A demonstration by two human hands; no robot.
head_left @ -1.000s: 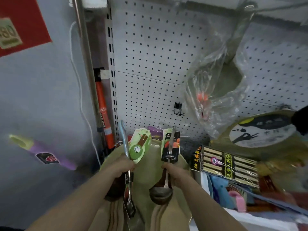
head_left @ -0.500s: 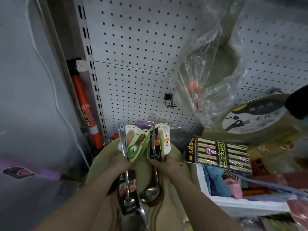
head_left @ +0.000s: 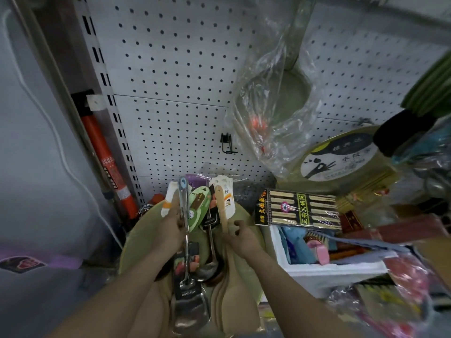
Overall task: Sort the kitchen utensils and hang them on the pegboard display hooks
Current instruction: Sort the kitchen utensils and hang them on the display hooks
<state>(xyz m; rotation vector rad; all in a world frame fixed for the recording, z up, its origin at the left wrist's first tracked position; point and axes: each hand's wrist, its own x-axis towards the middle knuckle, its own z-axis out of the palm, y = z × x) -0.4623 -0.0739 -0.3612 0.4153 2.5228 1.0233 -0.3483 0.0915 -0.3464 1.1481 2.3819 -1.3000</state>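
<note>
The left hand [head_left: 173, 228] was closed around the shaft of a steel turner [head_left: 190, 313], fingers wrapped tight, with a green carded utensil [head_left: 199, 207] bunched against the same grip. The turner hung blade down, its handle end rising above the fist. The right hand [head_left: 240, 237] was curled around a wooden spatula [head_left: 220, 203], thumb raised, with the spatula's white card standing upright above the fingers. A ladle [head_left: 208, 270] hung bowl down between the two hands; which hand carried it could not be determined. All utensils were low in front of the pegboard [head_left: 183, 69], below a black hook [head_left: 228, 145] that held nothing. A clear bag [head_left: 268, 113] hung on the board to the right of the hook. A chopstick pack [head_left: 297, 211] lay just right of the right hand, on the rim of a white box [head_left: 329, 268]. An orange pump [head_left: 105, 154] leaned at the board's left edge.
</note>
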